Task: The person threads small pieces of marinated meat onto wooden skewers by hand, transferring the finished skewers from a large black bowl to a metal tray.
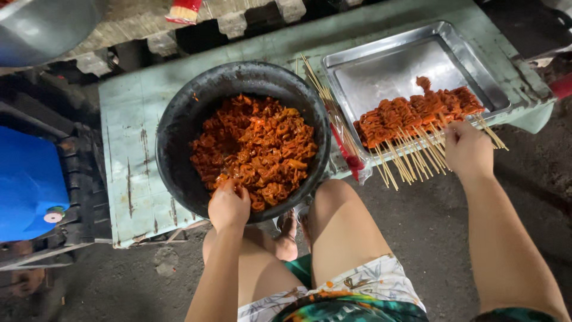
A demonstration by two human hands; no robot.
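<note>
A black round basin point(179, 119) sits on a low pale green table point(128, 137), full of orange-red marinated meat pieces point(262, 143). My left hand point(228, 206) reaches over the basin's near rim, fingers closed among the meat at its front edge. To the right, a steel tray point(381, 65) holds a row of meat skewers point(417, 113) with bamboo sticks pointing toward me. My right hand point(468, 149) rests at the tray's near edge, fingers pinching the stick ends of the skewers.
A bundle of bare bamboo sticks point(325, 98) in a plastic sleeve lies between basin and tray. A blue container point(27, 179) stands at the left, a metal bowl point(42, 27) at the top left. My bare knees point(333, 203) are under the table edge; dark ground lies around.
</note>
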